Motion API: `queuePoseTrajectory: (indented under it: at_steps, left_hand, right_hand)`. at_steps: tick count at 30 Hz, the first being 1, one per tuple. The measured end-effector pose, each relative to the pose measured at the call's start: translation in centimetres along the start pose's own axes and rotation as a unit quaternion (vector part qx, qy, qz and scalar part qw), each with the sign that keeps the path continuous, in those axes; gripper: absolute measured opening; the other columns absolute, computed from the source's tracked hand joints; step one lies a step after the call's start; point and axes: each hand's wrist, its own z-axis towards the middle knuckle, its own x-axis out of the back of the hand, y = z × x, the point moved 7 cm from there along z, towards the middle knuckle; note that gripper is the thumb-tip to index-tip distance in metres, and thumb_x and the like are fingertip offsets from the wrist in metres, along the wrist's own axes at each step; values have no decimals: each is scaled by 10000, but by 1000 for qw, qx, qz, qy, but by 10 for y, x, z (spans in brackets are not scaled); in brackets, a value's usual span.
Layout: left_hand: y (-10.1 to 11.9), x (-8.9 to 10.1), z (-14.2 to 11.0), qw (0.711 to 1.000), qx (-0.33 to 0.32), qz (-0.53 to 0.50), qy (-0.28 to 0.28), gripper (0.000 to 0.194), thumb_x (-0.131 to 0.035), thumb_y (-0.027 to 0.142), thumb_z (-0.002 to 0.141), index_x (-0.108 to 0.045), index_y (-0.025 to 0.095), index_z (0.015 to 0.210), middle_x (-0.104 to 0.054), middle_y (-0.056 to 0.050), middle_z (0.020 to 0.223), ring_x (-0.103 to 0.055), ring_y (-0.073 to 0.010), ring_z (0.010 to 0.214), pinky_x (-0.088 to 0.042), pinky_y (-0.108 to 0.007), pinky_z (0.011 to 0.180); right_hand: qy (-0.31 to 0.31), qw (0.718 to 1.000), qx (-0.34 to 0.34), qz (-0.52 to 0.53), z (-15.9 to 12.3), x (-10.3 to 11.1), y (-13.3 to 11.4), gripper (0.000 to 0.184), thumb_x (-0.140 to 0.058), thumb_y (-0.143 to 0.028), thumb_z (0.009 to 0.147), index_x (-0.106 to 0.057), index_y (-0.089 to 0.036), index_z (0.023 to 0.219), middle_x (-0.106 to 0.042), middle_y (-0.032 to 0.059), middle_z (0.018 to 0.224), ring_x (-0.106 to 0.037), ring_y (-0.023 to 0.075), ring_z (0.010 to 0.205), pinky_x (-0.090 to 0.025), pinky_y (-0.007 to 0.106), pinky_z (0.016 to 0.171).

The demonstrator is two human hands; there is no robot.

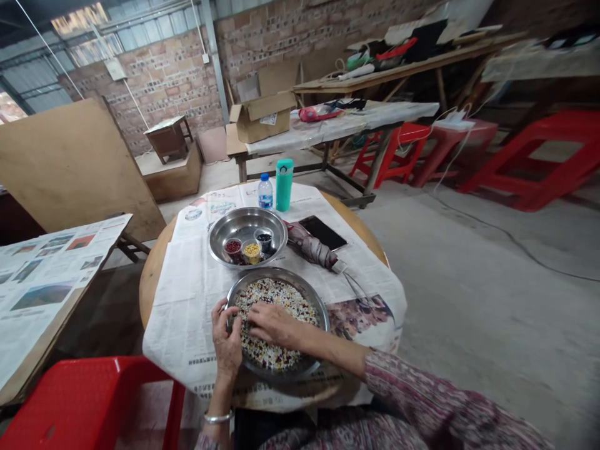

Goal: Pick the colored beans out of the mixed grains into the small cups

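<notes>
A steel basin [323, 312] close to me holds a spread of mixed beans and pale grains [276, 297], with dark red, black and yellow pieces among them. My left hand [227, 340] is curled at the basin's left rim, fingers and thumb bent over the edge. Over the left part of the mix, my right hand [272, 324] reaches down with its fingers drawn together; what lies between the fingertips is hidden. Behind, a second steel basin [218, 234] carries clear cups of red beans [233, 247], yellow beans [252, 251] and black beans [264, 240].
Newspaper [182, 312] covers the round table. A water bottle [265, 192], a turquoise flask [284, 185], a folded umbrella [312, 245] and a dark tablet [323, 232] stand or lie beyond and right of the basins. A red stool [79, 400] is at lower left.
</notes>
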Motion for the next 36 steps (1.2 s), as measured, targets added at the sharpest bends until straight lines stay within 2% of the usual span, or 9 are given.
queuePoseTrajectory:
  at_steps: [4, 9, 12, 15, 18, 23, 27, 31, 36]
  left_hand:
    - [0, 0, 0, 1000, -1, -4, 0, 141, -589, 263, 886, -708, 217, 945, -585, -89, 1328, -530, -258, 1312, -390, -442, 1165]
    - [1, 0, 4, 1000, -14, -8, -3, 145, -602, 302, 882, -711, 220, 934, -592, -86, 1311, -535, -263, 1294, -377, -443, 1170]
    - [1, 0, 6, 1000, -19, -5, -3, 155, -614, 325, 876, -714, 220, 929, -596, -86, 1307, -541, -267, 1283, -387, -440, 1162]
    - [-1, 0, 7, 1000, -20, 0, -4, 158, -627, 339, 870, -718, 224, 930, -600, -79, 1313, -551, -264, 1272, -410, -427, 1143]
    - [-1, 1, 8, 1000, -24, 2, -1, 164, -625, 339, 871, -717, 222, 939, -603, -76, 1315, -549, -259, 1277, -409, -420, 1148]
    - [0, 1, 9, 999, -33, 8, 3, 174, -624, 346, 862, -721, 220, 933, -607, -80, 1311, -544, -261, 1287, -389, -424, 1168]
    - [1, 0, 10, 1000, -23, 1, 1, 179, -631, 365, 863, -721, 227, 932, -596, -72, 1325, -542, -262, 1285, -382, -420, 1174]
    - [2, 1, 10, 1000, -19, -4, 3, 189, -640, 384, 854, -720, 227, 922, -596, -71, 1319, -544, -262, 1274, -389, -419, 1164]
    - [-1, 1, 11, 1000, -20, 2, -1, 206, -640, 400, 854, -720, 227, 931, -593, -70, 1329, -536, -266, 1286, -376, -427, 1172]
  right_hand:
    - [-50, 997, 62, 15, -25, -2, -8, 48, -683, -248, 899, -697, -204, 914, -698, 34, 966, -606, 170, 918, -468, 273, 746]
    - [-13, 997, -73, -9, -33, 22, 49, 236, -519, -53, 911, -708, -158, 1004, -677, 94, 1008, -613, 184, 958, -485, 289, 806]
    - [23, 989, -145, -22, -22, 30, 64, 298, -452, -75, 948, -682, -107, 1135, -644, 173, 1141, -575, 254, 1115, -503, 372, 895]
    - [35, 988, -150, -17, -6, 23, 46, 302, -516, -254, 992, -655, -105, 1215, -614, 189, 1219, -531, 286, 1191, -511, 413, 925]
    - [18, 997, -81, 1, 2, 10, 9, 326, -634, -389, 942, -677, -180, 1189, -632, 125, 1197, -545, 251, 1150, -521, 357, 888]
    - [-34, 998, 43, 15, -24, 2, -17, 132, -645, -291, 920, -733, -232, 999, -659, 59, 1053, -574, 190, 995, -484, 274, 759]
    - [-45, 999, -23, 15, -45, 14, 23, 166, -602, -169, 910, -746, -234, 960, -659, 45, 993, -596, 172, 951, -468, 257, 741]
    - [0, 991, -134, -13, -40, 30, 62, 293, -486, -68, 923, -716, -171, 1073, -647, 126, 1109, -590, 225, 1047, -500, 319, 819]
    - [27, 983, -182, -26, -16, 26, 44, 302, -482, -274, 1009, -661, -114, 1192, -596, 203, 1246, -545, 304, 1182, -519, 390, 868]
